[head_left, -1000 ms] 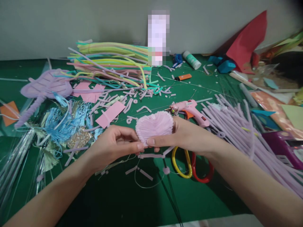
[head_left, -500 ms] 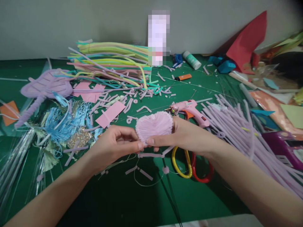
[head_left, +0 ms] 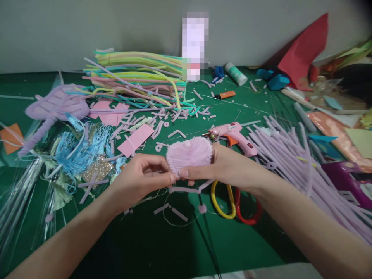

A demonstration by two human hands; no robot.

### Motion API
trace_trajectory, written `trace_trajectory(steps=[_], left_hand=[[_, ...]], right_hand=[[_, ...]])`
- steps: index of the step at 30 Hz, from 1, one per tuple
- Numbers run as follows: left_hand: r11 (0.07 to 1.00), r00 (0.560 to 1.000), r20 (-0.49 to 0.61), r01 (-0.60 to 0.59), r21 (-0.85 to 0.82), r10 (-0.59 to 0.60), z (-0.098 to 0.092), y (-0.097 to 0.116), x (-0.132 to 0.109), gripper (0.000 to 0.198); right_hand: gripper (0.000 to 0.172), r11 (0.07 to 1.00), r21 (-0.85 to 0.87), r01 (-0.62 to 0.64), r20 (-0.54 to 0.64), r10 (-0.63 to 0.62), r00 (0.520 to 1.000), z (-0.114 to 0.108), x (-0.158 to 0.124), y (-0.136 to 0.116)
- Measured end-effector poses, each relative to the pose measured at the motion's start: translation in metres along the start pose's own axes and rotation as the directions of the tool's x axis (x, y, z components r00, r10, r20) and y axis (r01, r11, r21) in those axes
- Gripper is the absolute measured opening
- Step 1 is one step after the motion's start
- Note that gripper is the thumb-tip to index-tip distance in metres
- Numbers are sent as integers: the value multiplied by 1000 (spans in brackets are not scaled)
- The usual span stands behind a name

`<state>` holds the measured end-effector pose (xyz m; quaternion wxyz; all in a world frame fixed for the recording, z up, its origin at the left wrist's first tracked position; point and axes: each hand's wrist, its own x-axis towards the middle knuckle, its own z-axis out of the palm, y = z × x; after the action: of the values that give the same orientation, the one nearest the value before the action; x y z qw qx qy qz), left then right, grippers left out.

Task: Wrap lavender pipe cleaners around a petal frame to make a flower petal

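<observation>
A heart-shaped lilac piece of fuzzy pipe cleaner is held up between both hands, above the green table. My left hand pinches its lower left edge between thumb and fingertips. From the right, my right hand grips it, thumb across the front and fingers behind, mostly hidden. Below it hang or lie a lilac strip, a thin clear thread and dark thin strands with a small lilac ball. Scissors with a yellow and a red handle lie under my right forearm. A pink glue gun rests just beyond that hand.
Bundled coloured pipe cleaners lie at the back beside a pixelated upright panel. Lilac pipe cleaners spread at right. A lilac leaf-like piece, blue tassels and clear rods lie at left. An orange lighter sits behind.
Both hands keep nearly the same hold on the lilac heart. The dark strands and small ball below have shifted slightly left.
</observation>
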<state>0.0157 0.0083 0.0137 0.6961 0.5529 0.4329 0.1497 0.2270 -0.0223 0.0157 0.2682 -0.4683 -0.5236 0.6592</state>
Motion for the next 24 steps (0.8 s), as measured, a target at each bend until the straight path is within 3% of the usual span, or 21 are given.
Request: trace_trajectory(steps=[13, 21, 24], left_hand=[[1000, 996, -89, -20, 10, 20, 5, -5, 0, 17], [987, 998, 44, -36, -154, 43, 0, -2, 0, 14], [983, 995, 19, -89, -162, 93, 0, 0, 2, 22]], right_hand=[[17, 999, 26, 23, -8, -23, 1000, 3, 1, 0], [16, 992, 122, 22, -31, -18, 999, 0, -2, -5], [18, 988, 152, 9, -20, -6, 1000, -1, -4, -5]])
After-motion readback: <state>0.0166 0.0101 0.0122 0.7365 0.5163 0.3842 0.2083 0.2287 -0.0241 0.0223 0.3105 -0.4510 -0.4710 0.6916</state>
